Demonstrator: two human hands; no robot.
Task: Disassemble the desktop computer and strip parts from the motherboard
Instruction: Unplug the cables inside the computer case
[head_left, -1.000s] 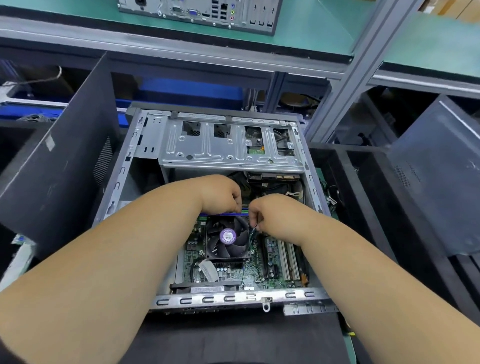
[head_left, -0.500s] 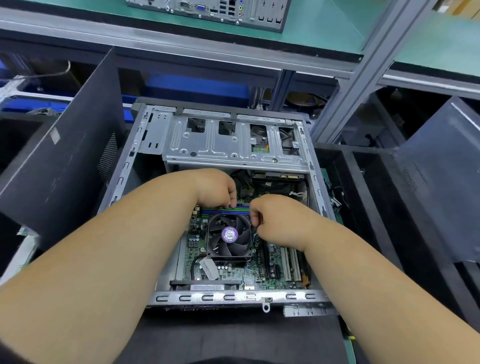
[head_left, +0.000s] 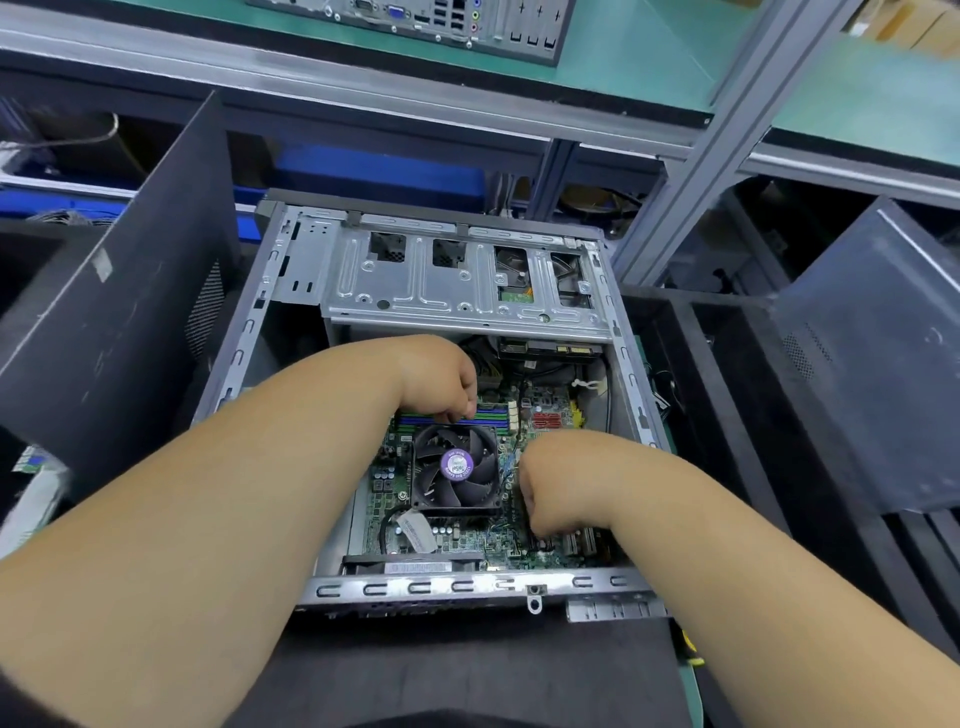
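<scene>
An open desktop case (head_left: 467, 587) lies on the bench with its green motherboard (head_left: 457, 551) showing. A black CPU fan (head_left: 457, 467) with a purple label sits in the middle of the board. My left hand (head_left: 441, 379) reaches in behind the fan, its fingers curled down onto the blue and green memory slots (head_left: 491, 415); what they grip is hidden. My right hand (head_left: 566, 483) is closed to the right of the fan, knuckles up, with thin wires (head_left: 511, 460) running into its fingers. The expansion slots (head_left: 582, 543) show just below that hand.
A silver drive cage (head_left: 441, 291) spans the far half of the case. Dark side panels lean at the left (head_left: 104, 338) and right (head_left: 872, 364). Another computer's rear panel (head_left: 415, 21) lies on the green shelf above. A grey frame post (head_left: 691, 171) rises at the right.
My right hand has moved from the memory slots toward me, along the right side of the fan, still pinching the thin wires. My left hand has stayed on the memory slots.
</scene>
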